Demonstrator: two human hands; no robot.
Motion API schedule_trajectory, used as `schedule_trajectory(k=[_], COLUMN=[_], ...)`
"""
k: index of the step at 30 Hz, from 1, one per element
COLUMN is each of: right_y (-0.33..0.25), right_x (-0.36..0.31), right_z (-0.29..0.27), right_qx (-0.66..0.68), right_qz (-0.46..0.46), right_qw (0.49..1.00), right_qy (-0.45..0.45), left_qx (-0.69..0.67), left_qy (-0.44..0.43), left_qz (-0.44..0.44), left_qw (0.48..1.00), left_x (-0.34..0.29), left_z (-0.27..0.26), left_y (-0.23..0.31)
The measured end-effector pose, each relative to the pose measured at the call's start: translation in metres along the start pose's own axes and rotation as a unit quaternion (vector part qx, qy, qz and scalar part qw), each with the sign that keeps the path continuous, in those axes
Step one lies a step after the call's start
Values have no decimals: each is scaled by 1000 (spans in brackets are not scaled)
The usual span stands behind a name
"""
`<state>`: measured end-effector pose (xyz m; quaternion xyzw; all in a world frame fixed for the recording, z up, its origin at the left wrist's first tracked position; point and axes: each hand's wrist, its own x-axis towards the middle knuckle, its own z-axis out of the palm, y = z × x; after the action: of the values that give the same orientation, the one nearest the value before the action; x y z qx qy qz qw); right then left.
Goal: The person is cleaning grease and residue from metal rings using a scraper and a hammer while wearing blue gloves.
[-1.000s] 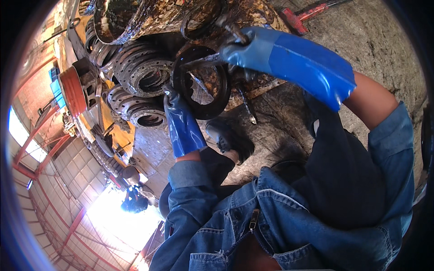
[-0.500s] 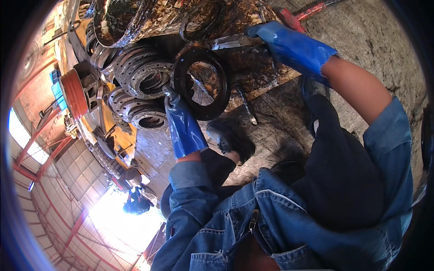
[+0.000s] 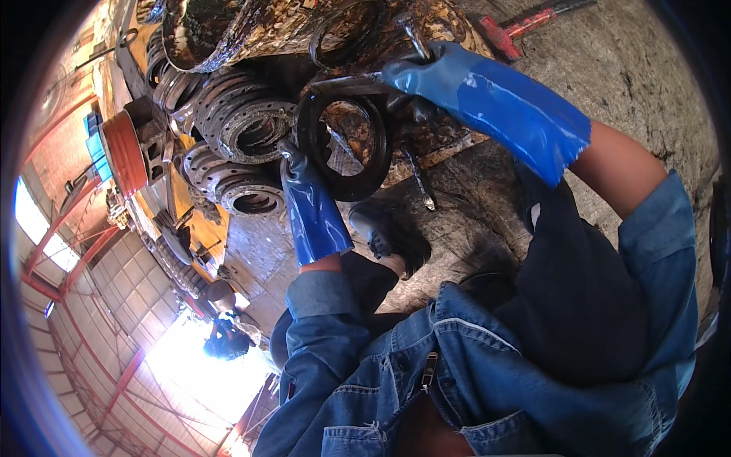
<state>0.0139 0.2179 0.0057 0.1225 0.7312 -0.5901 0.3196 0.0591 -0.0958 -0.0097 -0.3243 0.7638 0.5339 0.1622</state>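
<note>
My left hand (image 3: 298, 171), in a blue rubber glove, is closed on the left edge of a large dark greasy metal ring (image 3: 364, 186), which stands tilted. My right hand (image 3: 434, 76), gloved the same way, is wrapped round a flat dark scraper-like bar (image 3: 346, 84). The bar reaches left across the ring's upper edge. A shiny metal end (image 3: 413, 38) sticks up by the right fist; whether it belongs to the same tool I cannot tell. Behind the ring lies an oily, dirt-caked board (image 3: 457, 145). A slim rod-like tool (image 3: 419, 179) rests below it.
Several stacked, drilled metal flanges (image 3: 244, 133) stand left of the ring. Beyond are a grimy drum (image 3: 251, 34), another thin ring (image 3: 346, 34) and a red-headed hammer-like tool (image 3: 502, 38). My shoe (image 3: 384, 236) is close below the ring. Another person (image 3: 227, 335) is far off at left.
My right hand has moved left and down toward the ring and now holds the flat bar. A pale flat object near the ring is no longer seen there. My left hand stays on the ring.
</note>
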Motion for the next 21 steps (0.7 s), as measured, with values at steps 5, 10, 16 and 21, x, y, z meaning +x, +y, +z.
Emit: schedule_trajectory(k=[5, 10, 16, 21], right_y=[-13, -14, -12, -20], right_x=[-42, -48, -45, -9], right_z=[-7, 1, -13, -13], right_qx=[8, 49, 108, 226], right_qz=[-76, -4, -37, 11], right_qw=[997, 996, 989, 972], right_qy=[-14, -80, -91, -68], left_qx=[3, 2, 1, 4], left_qy=[-21, -3, -12, -8], left_qz=[11, 2, 13, 12], left_qw=[1000, 1000, 1000, 1000], left_x=[5, 0, 3, 2], left_z=[11, 3, 10, 12], left_y=[11, 3, 11, 10])
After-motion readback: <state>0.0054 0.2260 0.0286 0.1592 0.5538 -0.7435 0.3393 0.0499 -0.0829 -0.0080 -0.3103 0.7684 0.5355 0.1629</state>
